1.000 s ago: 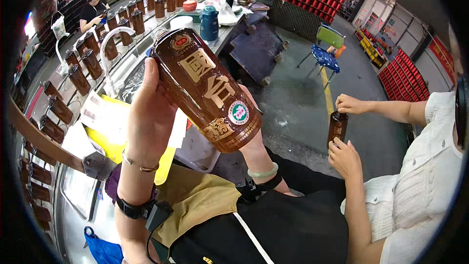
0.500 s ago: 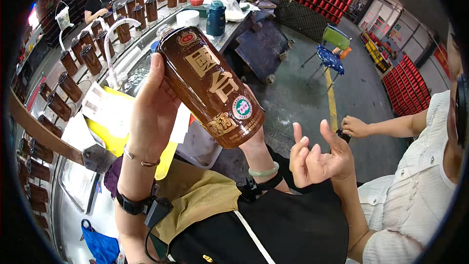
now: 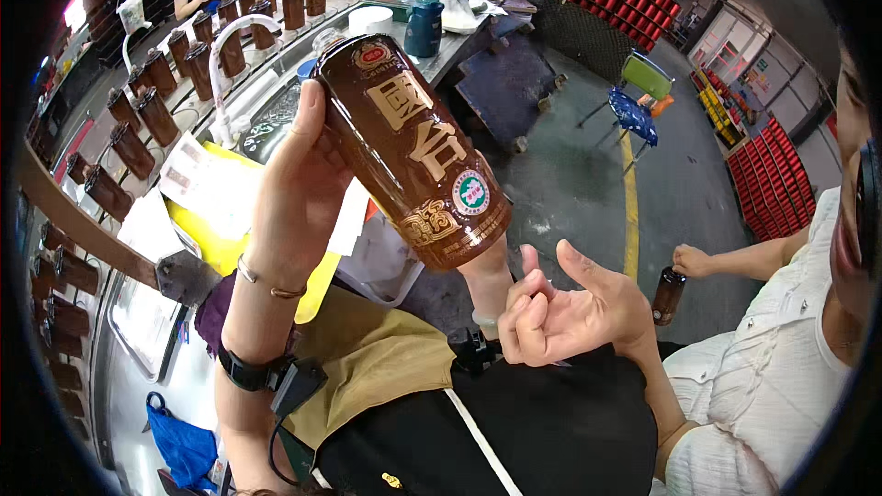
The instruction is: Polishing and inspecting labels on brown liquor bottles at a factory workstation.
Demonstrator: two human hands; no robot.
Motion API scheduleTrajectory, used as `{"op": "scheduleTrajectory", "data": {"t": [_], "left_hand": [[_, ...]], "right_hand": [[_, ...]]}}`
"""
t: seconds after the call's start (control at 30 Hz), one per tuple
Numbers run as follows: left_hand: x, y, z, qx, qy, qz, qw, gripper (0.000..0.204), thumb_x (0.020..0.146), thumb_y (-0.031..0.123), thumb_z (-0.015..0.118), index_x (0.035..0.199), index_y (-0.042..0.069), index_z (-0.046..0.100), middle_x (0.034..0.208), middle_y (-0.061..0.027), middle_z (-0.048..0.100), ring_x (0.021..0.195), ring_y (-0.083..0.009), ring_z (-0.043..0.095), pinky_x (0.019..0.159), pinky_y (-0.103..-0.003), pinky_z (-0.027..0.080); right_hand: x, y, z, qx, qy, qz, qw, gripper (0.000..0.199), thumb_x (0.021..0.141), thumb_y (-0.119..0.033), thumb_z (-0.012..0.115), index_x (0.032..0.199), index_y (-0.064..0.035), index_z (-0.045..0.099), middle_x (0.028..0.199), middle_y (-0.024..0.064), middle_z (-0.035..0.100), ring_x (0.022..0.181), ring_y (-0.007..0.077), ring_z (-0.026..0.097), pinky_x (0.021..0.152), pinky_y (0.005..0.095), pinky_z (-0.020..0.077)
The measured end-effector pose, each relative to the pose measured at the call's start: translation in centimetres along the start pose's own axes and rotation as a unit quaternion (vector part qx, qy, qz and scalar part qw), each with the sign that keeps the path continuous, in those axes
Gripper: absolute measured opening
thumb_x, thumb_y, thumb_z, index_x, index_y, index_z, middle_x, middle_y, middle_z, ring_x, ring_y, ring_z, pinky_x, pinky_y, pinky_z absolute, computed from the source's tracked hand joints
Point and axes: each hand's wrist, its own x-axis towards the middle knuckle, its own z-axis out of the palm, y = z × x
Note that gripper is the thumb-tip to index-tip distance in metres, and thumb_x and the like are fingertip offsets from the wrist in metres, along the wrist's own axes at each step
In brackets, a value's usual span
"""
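Note:
A glossy brown bottle (image 3: 413, 156) with gold characters and a round green-and-white mark is held up tilted before me, its base toward the lower right. My left hand (image 3: 299, 179) grips it along the left side near the upper end, thumb on the edge and the other fingers hidden behind. My right hand (image 3: 487, 268) is behind the lower end, against the base; its fingers are mostly hidden. Close beside the base, a co-worker's hand (image 3: 579, 312) has its thumb raised and fingers curled. That person's other hand (image 3: 695, 260) holds a smaller dark brown bottle (image 3: 669, 296) hanging down.
Rows of brown bottles (image 3: 133, 149) stand along the left. A white curved pipe (image 3: 219, 69) rises over a water basin (image 3: 262, 133). Papers and a yellow sheet (image 3: 207, 234) lie beside a blue cloth (image 3: 179, 441). Behind are a blue flask (image 3: 424, 26), a chair (image 3: 634, 110) and red racks (image 3: 772, 170).
The view has shifted slightly. The co-worker's near hand has moved left and lower, toward my right wrist. The smaller bottle in their other hand now shows much more.

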Motion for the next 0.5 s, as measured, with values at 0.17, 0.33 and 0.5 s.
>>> {"op": "scheduleTrajectory", "data": {"t": [0.17,0.33,0.5], "left_hand": [[-0.2,0.2,-0.3,0.002,0.030,0.004,1.000,0.038,0.113,0.038,0.052,0.136,0.010,0.064,0.127,-0.0108,0.074,0.116,-0.0222,0.071,0.104,-0.042,0.053],[-1.0,0.9,-1.2,0.001,0.014,0.001,1.000,0.037,0.113,0.038,0.054,0.135,0.010,0.064,0.126,-0.0101,0.075,0.115,-0.0211,0.072,0.102,-0.040,0.055],[-1.2,1.0,-2.4,0.003,0.046,0.007,0.999,0.037,0.111,0.038,0.057,0.132,0.009,0.066,0.122,-0.0075,0.075,0.110,-0.0172,0.071,0.100,-0.036,0.054]], "right_hand": [[1.1,0.3,0.7,0.004,0.029,-0.011,1.000,0.033,0.091,-0.008,0.083,0.093,-0.0043,0.050,0.106,0.0018,0.030,0.099,0.0103,0.035,0.094,0.0181,0.0476],[2.2,0.1,0.7,-0.009,0.022,0.035,0.999,0.036,0.093,-0.007,0.081,0.101,-0.0047,0.045,0.107,0.0018,0.033,0.099,0.0085,0.039,0.094,0.0219,0.0447],[4.0,-0.1,1.6,0.184,0.107,0.205,0.955,0.042,0.087,-0.018,0.080,0.112,-0.0125,0.046,0.113,0.0028,0.041,0.103,0.0088,0.050,0.092,0.0333,0.0598]]}}
